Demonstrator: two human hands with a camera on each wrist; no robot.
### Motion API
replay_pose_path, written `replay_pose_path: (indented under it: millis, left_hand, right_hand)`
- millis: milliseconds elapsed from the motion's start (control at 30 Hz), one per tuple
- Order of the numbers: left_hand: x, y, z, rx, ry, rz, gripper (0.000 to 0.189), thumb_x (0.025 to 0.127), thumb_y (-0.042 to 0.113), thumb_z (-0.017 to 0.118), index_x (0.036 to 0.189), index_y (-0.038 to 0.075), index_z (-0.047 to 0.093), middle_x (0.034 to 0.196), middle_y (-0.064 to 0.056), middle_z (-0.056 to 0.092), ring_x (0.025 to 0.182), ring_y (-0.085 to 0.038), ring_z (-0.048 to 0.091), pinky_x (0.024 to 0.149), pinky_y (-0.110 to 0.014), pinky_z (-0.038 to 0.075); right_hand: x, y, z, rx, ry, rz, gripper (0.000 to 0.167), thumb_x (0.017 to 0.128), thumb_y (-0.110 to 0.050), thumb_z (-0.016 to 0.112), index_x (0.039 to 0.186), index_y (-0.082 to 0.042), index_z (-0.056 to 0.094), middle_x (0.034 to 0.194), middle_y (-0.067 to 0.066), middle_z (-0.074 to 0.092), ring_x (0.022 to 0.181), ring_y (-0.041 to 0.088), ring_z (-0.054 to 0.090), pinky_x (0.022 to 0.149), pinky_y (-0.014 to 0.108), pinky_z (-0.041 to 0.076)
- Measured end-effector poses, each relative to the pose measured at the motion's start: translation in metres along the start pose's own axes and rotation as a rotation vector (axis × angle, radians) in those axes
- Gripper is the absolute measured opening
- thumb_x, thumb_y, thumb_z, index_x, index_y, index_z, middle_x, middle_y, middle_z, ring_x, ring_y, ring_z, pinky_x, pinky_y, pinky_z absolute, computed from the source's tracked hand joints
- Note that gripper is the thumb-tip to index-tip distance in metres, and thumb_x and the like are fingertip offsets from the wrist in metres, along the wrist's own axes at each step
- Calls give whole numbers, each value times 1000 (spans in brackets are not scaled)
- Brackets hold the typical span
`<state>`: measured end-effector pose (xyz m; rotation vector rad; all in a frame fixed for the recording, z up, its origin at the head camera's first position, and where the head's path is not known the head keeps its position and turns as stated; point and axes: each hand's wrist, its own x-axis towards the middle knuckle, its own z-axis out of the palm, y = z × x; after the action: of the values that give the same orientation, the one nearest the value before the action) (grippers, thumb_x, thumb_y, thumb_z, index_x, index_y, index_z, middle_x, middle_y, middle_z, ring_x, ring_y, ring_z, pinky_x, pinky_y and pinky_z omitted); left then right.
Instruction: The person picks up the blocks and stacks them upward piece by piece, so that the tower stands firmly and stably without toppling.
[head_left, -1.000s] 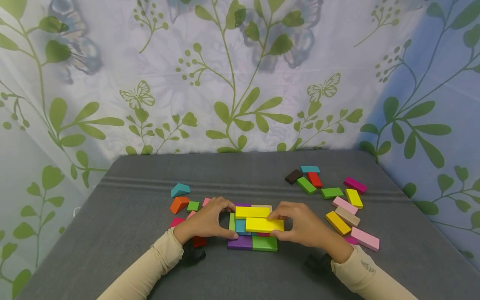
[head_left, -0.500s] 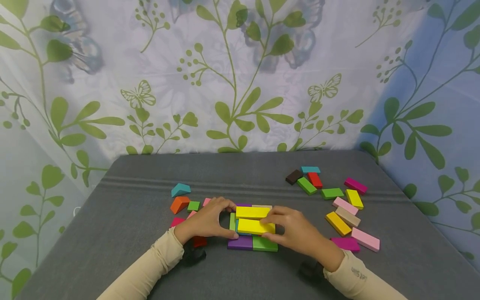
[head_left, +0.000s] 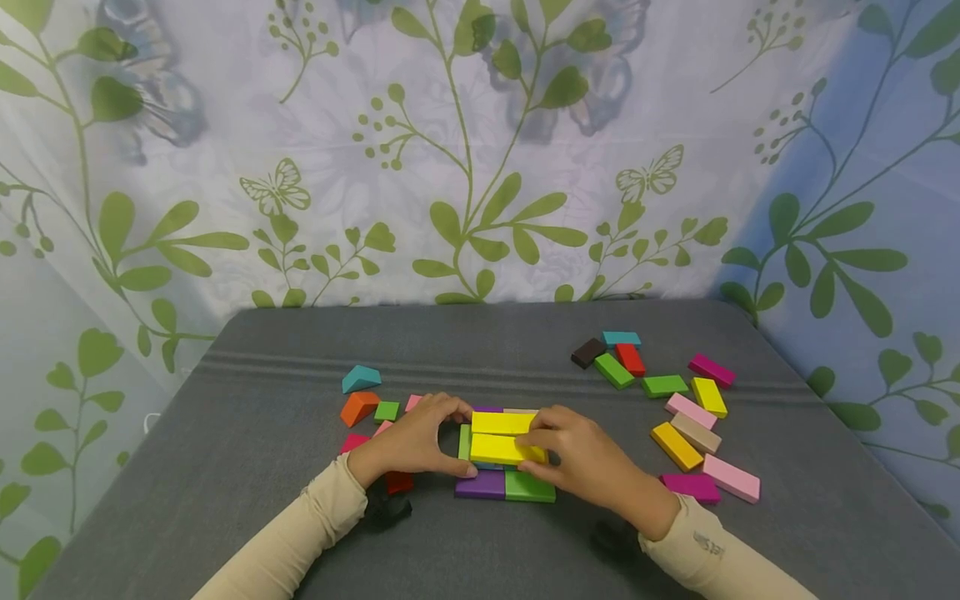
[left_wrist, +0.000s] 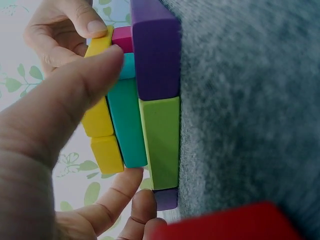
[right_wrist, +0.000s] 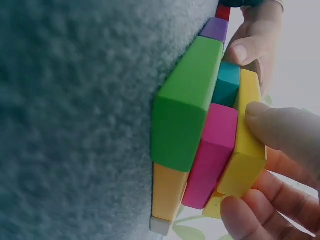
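A low stack of coloured wooden blocks stands on the grey cloth. Its bottom layer shows a purple block and a green block in front. On top, two yellow blocks lie side by side, a rear one and a front one. My right hand grips the front yellow block at its right end, thumb in front and fingers behind. At the stack's left end my left hand holds a teal block between thumb and fingers. Beneath the yellow block's right end sits a magenta block.
Left of the stack lie a teal notched block, an orange block and a small green block, with red and pink ones partly behind my arm. Scattered blocks at right include a pink and a magenta one.
My right hand has moved the front yellow block left and brought it in line against the rear yellow block. The left hand has stayed in place.
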<state>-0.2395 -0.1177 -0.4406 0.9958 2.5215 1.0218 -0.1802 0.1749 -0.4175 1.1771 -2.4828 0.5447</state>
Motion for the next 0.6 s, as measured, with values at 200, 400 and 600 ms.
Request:
replay_pose_path:
  millis: [200, 400, 600]
  left_hand:
    - [1, 1, 0, -34, 1, 3, 76, 86, 46, 91, 148, 14, 60, 121, -2, 58, 114, -23, 51, 98, -45, 48]
    - [0, 1, -1, -49, 6, 17, 70, 88, 44, 89, 146, 16, 61, 120, -3, 59, 113, -23, 52, 96, -46, 48]
    - [-1, 0, -1, -44, -4, -5, 74, 89, 46, 87, 149, 10, 63, 127, -7, 61, 117, -26, 54, 102, -50, 49]
  right_hand:
    - [3, 4, 0, 33, -18, 44, 31, 80, -20, 99, 105, -8, 84, 96, 1, 67, 80, 11, 58, 69, 22, 55]
    - [-1, 22, -7, 363, -132, 267, 58, 86, -23, 95, 134, -2, 70, 109, 5, 61, 75, 10, 53, 62, 24, 53]
    - [-10, 50, -11, 588, -251, 342, 68, 93, -21, 88, 148, 5, 58, 116, 12, 61, 88, 20, 56, 67, 30, 55]
